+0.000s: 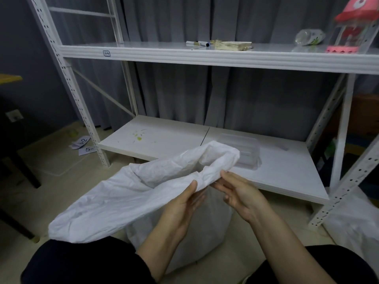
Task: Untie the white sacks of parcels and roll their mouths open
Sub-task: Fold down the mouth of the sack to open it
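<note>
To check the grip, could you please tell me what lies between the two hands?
In the head view, the bunched rim of the sack spans the gap between the left hand and right hand, both pinching it.

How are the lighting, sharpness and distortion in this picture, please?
Head view: dim, bluish light, dark corners; the wide lens bows the shelf edge and tilts the uprights; the sack is brightest, not blown out; the left hand and right hand look slightly soft; the bottle is blurred.
</note>
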